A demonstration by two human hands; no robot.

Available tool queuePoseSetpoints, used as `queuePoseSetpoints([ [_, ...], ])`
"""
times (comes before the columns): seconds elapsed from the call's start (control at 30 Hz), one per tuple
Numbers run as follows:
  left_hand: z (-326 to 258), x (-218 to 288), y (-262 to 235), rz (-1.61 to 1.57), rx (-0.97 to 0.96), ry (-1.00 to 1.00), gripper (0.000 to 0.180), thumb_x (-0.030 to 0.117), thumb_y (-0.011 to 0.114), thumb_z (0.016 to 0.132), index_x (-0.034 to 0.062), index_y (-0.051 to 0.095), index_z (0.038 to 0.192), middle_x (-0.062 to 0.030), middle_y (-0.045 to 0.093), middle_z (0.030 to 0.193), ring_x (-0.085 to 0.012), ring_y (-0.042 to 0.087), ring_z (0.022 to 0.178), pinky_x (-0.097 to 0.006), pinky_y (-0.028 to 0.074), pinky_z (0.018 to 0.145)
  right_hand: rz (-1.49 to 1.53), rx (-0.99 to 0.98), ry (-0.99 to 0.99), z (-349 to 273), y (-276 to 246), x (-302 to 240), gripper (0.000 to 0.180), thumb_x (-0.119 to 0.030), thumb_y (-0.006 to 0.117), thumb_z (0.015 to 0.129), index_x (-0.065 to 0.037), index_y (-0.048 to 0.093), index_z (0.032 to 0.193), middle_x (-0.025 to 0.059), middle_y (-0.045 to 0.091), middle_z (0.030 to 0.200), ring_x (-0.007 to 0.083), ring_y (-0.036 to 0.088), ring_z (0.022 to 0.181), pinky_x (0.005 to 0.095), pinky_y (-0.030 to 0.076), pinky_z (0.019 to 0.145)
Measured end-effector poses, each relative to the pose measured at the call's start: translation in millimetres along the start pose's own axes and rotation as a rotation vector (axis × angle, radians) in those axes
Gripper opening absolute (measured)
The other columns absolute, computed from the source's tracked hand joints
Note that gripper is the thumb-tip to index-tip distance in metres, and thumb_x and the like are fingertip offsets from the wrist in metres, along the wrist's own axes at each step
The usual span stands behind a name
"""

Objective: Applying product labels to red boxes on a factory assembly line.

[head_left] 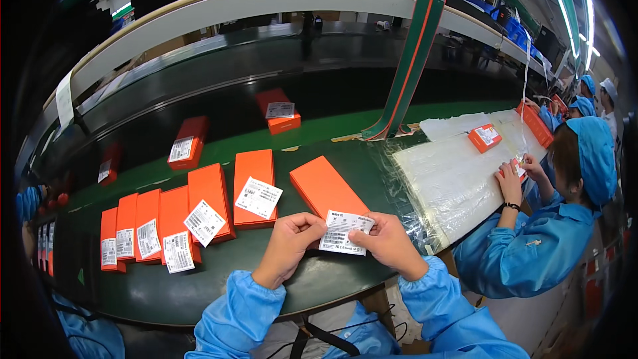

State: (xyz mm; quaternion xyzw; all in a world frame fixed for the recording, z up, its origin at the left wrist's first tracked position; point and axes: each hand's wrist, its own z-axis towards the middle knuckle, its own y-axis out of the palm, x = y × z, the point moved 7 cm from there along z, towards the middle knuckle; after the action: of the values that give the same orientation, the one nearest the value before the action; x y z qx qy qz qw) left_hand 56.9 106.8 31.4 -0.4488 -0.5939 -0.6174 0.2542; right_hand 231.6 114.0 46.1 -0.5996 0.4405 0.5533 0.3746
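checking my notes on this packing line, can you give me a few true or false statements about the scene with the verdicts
1. The left hand and right hand both hold the same white label. True.

2. Only black boxes lie on the bench to the left of the label. False: the boxes there are orange boxes.

3. The person's sleeves are blue. True.

4. The co-worker at the right wears a red cap. False: it is a light blue cap.

5. The plastic-covered mat lies to the right of the hands. True.

6. Both hands are bundled in gloves. False: they are bare.
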Motion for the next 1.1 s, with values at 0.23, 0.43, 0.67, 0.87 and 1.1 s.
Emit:
queuePoseSetpoints([
  [0.23,-0.4,-15.7,-3.6,-0.061,-0.160,-0.169,0.020,0.015,0.074,0.091,-0.0025,0.071,0.099,-0.0080,0.070,0.089,-0.0133,0.065,0.078,-0.026,0.054,0.072,0.164,-0.081,0.130,-3.5,0.6,13.3,0.027,-0.011,0.068,0.095,0.006,0.067,0.116,0.0113,0.072,0.108,0.0135,0.069,0.095,0.0273,0.054,0.088],
  [0.43,-0.3,-33.4,0.3,-0.242,-0.274,-0.212,0.020,0.013,0.069,0.093,-0.0021,0.068,0.108,-0.0089,0.071,0.102,-0.0169,0.068,0.092,-0.031,0.056,0.085,0.381,-0.165,0.151,-3.6,16.1,27.7,0.028,-0.011,0.069,0.095,0.006,0.066,0.118,0.0107,0.071,0.112,0.0138,0.067,0.099,0.0277,0.054,0.088],
  [0.67,-12.0,-25.0,32.8,0.267,-0.296,-0.143,0.025,0.012,0.064,0.097,0.0010,0.066,0.120,-0.0030,0.071,0.106,-0.0094,0.064,0.095,-0.024,0.052,0.083,0.265,-0.125,0.001,-19.7,17.7,-0.1,0.038,-0.002,0.071,0.090,0.002,0.060,0.126,0.0111,0.071,0.109,0.0148,0.068,0.099,0.0298,0.053,0.091],
  [0.87,-11.8,-79.4,37.1,0.265,-0.452,-0.387,0.022,0.013,0.062,0.098,0.0007,0.065,0.116,-0.0033,0.070,0.101,-0.0066,0.065,0.088,-0.023,0.052,0.074,-0.262,-0.289,-0.010,-38.0,4.3,-13.5,0.031,-0.002,0.075,0.087,0.001,0.061,0.115,0.0092,0.070,0.099,0.0113,0.066,0.092,0.0244,0.052,0.079],
  [1.1,-9.1,-44.9,75.9,0.215,-0.006,0.129,0.019,0.016,0.068,0.094,-0.0022,0.066,0.099,0.0020,0.063,0.074,-0.0024,0.052,0.060,-0.021,0.043,0.054,-0.101,0.144,0.029,-57.3,-68.2,-18.4,0.020,0.000,0.073,0.086,0.001,0.059,0.099,0.0060,0.069,0.088,0.0086,0.066,0.080,0.0241,0.054,0.070],
])
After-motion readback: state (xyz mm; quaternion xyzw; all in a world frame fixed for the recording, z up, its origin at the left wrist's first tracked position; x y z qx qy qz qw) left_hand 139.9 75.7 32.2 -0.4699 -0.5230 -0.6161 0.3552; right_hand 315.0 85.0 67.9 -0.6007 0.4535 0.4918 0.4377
